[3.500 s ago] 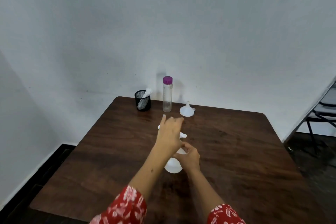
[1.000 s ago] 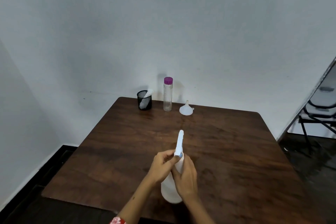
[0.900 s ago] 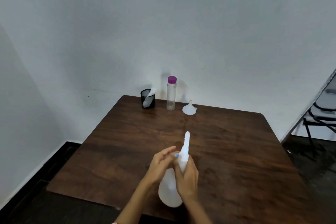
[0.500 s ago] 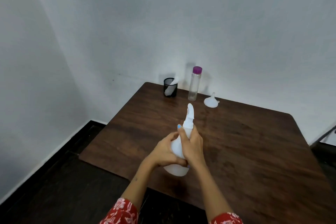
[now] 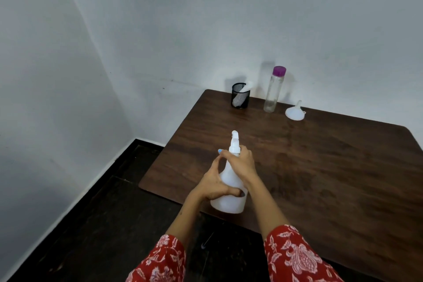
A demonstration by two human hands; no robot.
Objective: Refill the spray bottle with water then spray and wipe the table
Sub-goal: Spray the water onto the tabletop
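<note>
Presently, lower centre: left hand (image 5: 211, 186) grips spray bottle (image 5: 230, 190) body; right hand (image 5: 242, 163) grips its collar; steady base, twist head off squarely.

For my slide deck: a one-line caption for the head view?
Both hands grip a white spray bottle at the table's near edge, right hand at its neck.

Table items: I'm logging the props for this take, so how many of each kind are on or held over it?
Spray bottle, gripped by left hand and right hand: 1
Clear bottle with purple cap: 1
Funnel: 1
Black mesh cup holding a white cloth: 1
Total: 4, plus the cloth
</note>
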